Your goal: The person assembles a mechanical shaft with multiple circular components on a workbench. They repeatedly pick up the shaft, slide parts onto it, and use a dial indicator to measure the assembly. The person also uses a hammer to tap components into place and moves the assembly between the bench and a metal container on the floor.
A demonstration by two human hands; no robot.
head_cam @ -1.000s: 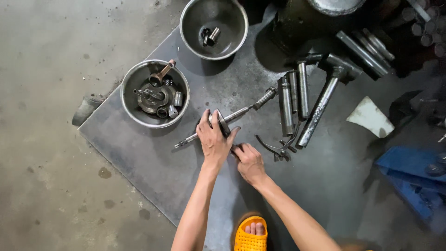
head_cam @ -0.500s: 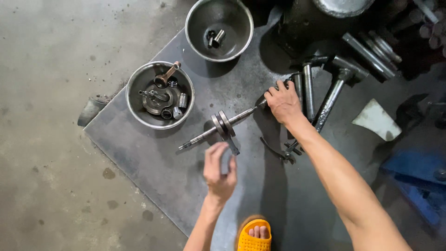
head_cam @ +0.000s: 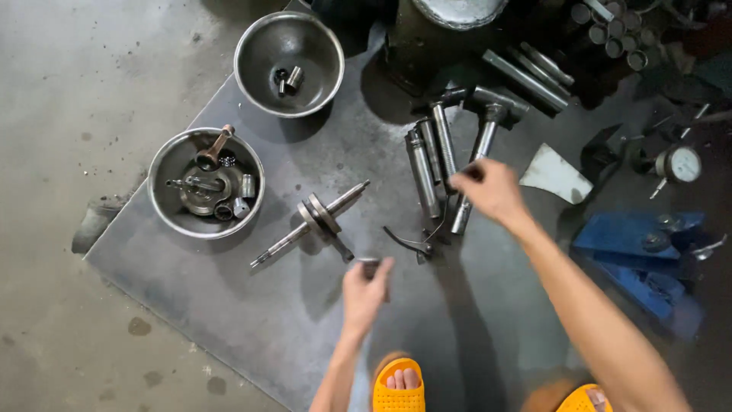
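Grey concrete floor fills the left of the frame, and on it lies a dark steel plate (head_cam: 229,305) with my parts spread over it — I crouch at its lower edge, orange sandals showing at the bottom.

My left hand (head_cam: 364,294) sits low in the middle of the frame, fingers curled around a small dark metal piece (head_cam: 370,267) that pokes out above the fingertips; I cannot tell exactly what it is. It looks like solid steel: small, stiff, probably oily, so a firm pinch round its body suits it better than a loose hold.

Just up and to the left of that hand lies the crankshaft (head_cam: 313,221), slanting from lower left to upper right, close but not touching. I judge it heavy and rigid, with greasy shaft ends — best lifted at the thick webs in its middle.

My right hand (head_cam: 492,191) hovers right of centre, blurred, fingers drawn together as if pinching something; whether it holds anything I cannot tell. It is over the steel rods (head_cam: 427,164) and the hammer (head_cam: 480,145).

Two metal bowls hold small parts — one (head_cam: 206,183) at the left, one (head_cam: 288,65) at the top — well away from both hands.
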